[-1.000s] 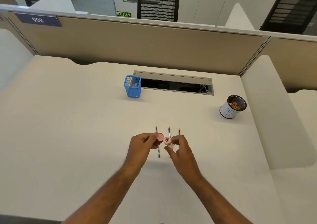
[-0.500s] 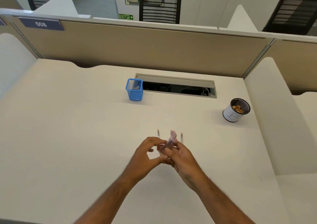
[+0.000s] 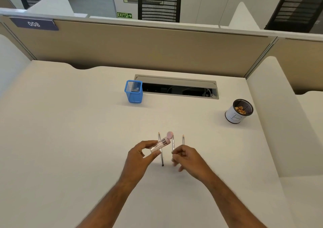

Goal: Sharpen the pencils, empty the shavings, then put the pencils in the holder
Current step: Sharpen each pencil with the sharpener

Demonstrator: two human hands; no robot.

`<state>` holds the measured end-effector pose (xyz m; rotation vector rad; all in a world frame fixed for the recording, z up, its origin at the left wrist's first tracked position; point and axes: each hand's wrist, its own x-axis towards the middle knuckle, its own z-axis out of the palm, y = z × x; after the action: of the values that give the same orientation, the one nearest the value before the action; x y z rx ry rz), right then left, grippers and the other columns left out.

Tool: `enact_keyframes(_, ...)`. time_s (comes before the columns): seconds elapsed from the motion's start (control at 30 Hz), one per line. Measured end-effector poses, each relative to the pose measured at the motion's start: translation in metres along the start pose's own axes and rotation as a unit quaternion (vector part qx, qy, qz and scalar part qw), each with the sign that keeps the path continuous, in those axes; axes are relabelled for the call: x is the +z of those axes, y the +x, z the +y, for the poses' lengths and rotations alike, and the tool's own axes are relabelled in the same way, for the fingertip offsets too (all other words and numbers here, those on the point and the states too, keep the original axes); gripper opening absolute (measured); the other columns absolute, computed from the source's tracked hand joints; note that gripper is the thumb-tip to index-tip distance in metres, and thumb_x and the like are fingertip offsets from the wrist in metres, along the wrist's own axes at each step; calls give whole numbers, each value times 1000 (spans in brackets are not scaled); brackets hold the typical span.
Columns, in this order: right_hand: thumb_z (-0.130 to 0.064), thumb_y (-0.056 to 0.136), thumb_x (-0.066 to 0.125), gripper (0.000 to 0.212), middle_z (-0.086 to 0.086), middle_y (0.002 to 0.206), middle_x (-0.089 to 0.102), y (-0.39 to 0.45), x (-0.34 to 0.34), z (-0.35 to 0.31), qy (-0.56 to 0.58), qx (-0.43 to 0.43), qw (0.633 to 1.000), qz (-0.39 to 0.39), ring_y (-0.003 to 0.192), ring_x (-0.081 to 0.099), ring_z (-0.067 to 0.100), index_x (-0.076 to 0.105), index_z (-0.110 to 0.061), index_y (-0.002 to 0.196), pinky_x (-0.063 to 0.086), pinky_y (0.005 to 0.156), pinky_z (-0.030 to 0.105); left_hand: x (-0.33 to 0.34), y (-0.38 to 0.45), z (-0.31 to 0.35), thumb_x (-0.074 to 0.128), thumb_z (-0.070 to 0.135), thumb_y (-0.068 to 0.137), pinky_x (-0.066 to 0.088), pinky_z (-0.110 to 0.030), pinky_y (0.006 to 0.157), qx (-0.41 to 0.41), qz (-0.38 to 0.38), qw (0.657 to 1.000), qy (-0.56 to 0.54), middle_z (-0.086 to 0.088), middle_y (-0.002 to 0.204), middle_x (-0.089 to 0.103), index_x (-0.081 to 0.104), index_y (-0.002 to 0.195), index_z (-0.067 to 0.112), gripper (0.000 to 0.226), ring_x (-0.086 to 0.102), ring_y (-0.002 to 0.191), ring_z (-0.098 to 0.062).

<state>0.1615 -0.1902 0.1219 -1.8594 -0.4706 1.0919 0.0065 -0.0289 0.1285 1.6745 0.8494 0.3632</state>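
Nearest, the left hand (image 3: 139,155) pinches a clear sharpener (image 3: 160,144) with a pink cap, tilted toward one o'clock; the right hand (image 3: 186,158) hangs loosely curled and blurred, apparently holding nothing. Three pencils (image 3: 160,151) lie side by side on the desk (image 3: 70,140) just beyond the fingers, tips toward twelve. Farther off, a white cup (image 3: 235,116) with shavings sits at two o'clock, and the blue mesh holder (image 3: 133,91) at eleven. Sharpening looks done or nearly so; no pencil has reached the holder yet.
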Motion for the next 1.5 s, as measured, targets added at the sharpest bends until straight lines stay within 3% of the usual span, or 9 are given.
enact_keyframes(0.07,-36,99,65,16,2,84,74,8,-9,17,-148,23,987,51,75,74,22,62,-22,92,61,73,49,-3,1,-5,85,25,90,48,-29,76,-17,10,1000,-12,21,111,77,78,112,40,27,67,92,-8)
enact_keyframes(0.17,-54,97,57,33,-3,88,73,15,-14,39,-318,63,941,94,82,70,24,52,-23,90,55,76,38,-5,3,-12,87,28,88,45,-26,68,-41,24,999,-19,12,110,77,78,111,43,29,52,71,-18)
enact_keyframes(0.3,-59,100,51,42,2,97,69,19,-7,57,-393,77,913,84,83,60,25,49,-17,97,46,74,35,-6,6,-18,88,30,86,46,-23,68,-51,27,998,-19,10,107,77,79,110,41,28,52,73,-16)
enact_keyframes(0.53,-46,107,41,34,8,104,69,27,-4,60,-463,63,881,77,96,68,33,52,-14,104,39,71,34,-9,10,-25,90,29,84,48,-20,70,-73,33,997,-5,9,104,77,78,104,40,27,51,72,-15)
enact_keyframes(0.7,-38,98,53,29,2,76,60,16,-16,52,-387,60,915,95,66,51,24,46,-16,81,37,57,35,-10,8,-19,89,24,86,46,-15,65,-76,24,996,-29,10,102,78,79,104,33,23,48,60,-6)
enact_keyframes(0.8,-37,94,64,27,7,70,71,3,-28,50,-258,39,961,90,55,57,18,53,-18,78,40,49,26,-12,5,-15,88,21,87,54,-15,74,-80,16,994,-67,10,106,81,80,108,31,24,66,69,-17)
enact_keyframes(0.97,-27,95,72,14,3,74,74,-23,-47,39,-202,0,976,80,65,71,13,66,-21,83,45,47,24,-12,1,-4,81,13,93,51,-23,93,-80,15,987,-139,9,112,83,77,116,23,25,76,106,-9)
enact_keyframes(1.17,-24,96,72,10,-2,78,73,-49,-57,26,-185,-41,978,85,76,72,14,73,-30,87,53,46,29,-14,-1,7,74,15,99,54,-30,96,-68,36,977,-197,6,115,82,74,122,19,24,74,102,-7)
enact_keyframes(1.5,-25,96,75,9,-15,82,72,-69,-52,3,-200,-117,967,110,79,68,11,73,-30,89,44,61,12,-17,-7,14,72,15,101,54,-36,107,-60,26,983,-173,6,115,82,72,129,23,29,73,112,-9)
